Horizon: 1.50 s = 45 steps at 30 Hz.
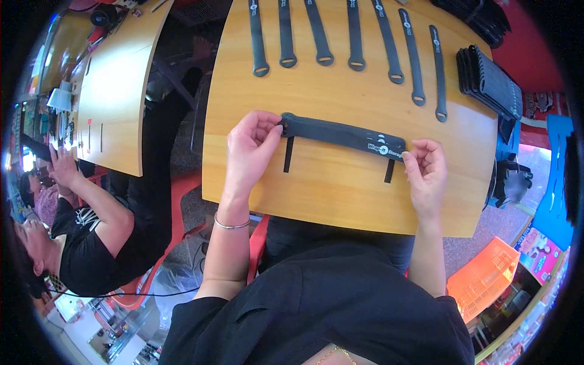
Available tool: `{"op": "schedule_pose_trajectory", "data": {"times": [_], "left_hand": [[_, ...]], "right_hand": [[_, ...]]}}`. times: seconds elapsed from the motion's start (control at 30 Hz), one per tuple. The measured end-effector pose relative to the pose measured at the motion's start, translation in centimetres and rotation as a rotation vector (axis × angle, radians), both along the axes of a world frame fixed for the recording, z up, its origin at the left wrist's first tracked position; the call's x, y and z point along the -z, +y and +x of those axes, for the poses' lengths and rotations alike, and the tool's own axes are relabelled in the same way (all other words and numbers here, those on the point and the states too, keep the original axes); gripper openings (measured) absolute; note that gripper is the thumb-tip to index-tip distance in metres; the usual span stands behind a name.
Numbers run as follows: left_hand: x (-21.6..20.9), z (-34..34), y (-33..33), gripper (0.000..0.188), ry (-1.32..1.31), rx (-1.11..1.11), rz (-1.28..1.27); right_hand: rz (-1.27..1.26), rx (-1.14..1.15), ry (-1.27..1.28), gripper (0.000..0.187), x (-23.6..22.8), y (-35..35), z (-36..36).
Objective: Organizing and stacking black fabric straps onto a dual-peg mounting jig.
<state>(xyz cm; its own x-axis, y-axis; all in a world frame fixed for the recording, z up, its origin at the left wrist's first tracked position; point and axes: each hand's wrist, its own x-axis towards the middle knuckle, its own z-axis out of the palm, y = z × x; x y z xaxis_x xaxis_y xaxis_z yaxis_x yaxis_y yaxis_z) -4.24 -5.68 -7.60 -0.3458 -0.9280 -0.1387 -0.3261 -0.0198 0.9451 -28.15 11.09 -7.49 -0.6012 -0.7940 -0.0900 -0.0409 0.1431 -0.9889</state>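
Between my two hands a stack of black straps (340, 133) stretches over the wooden table (340, 201). My left hand (252, 143) pinches its looped left end between thumb and fingers. At the right end, which carries white print, the fingertips of my right hand (429, 173) close on the edge. Under the straps, two short black strips show on the tabletop, a left strip (288, 155) and a right strip (389, 171). Beyond my hands, several single black straps (356, 36) lie side by side, their slotted ends toward me.
Bundled black straps (490, 82) lie at the table's right edge, with a dark pile (474, 18) behind them. On the left, a co-worker (91, 237) sits at another table (115, 91). An orange crate (485, 280) stands low on the right.
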Motion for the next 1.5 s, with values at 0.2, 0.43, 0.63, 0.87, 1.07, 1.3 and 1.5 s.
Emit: {"op": "schedule_pose_trajectory", "data": {"times": [0.2,0.43,0.63,0.87,1.07,1.3,1.5], "left_hand": [[0.27,-0.01,0.04,0.01,0.005,0.005,-0.019],[0.0,-0.15,0.06,0.01,0.01,-0.004,0.0],[0.05,-0.06,0.04,0.01,0.008,0.004,0.011],[0.18,-0.05,-0.09,0.011,0.001,0.008,0.001],[0.18,-0.07,-0.1,0.011,-0.016,0.006,-0.023],[0.02,-0.13,-0.11,0.014,-0.031,0.008,-0.014],[-0.29,-0.2,-0.06,0.02,-0.052,-0.006,-0.003]], "right_hand": [[0.01,-0.001,0.006,0.025,-0.04,0.01,-0.01],[0.02,0.013,0.025,0.027,-0.06,0.02,0.0],[0.013,0.02,0.033,0.028,0.1,-0.05,0.0],[0.015,0.024,0.024,0.028,-0.03,-0.15,0.0],[0.017,0.041,0.042,0.028,0.18,-0.25,0.07],[0.04,0.06,0.062,0.029,0.34,-0.16,0.0],[0.062,0.08,0.072,0.03,0.24,-0.37,0.18]]}}
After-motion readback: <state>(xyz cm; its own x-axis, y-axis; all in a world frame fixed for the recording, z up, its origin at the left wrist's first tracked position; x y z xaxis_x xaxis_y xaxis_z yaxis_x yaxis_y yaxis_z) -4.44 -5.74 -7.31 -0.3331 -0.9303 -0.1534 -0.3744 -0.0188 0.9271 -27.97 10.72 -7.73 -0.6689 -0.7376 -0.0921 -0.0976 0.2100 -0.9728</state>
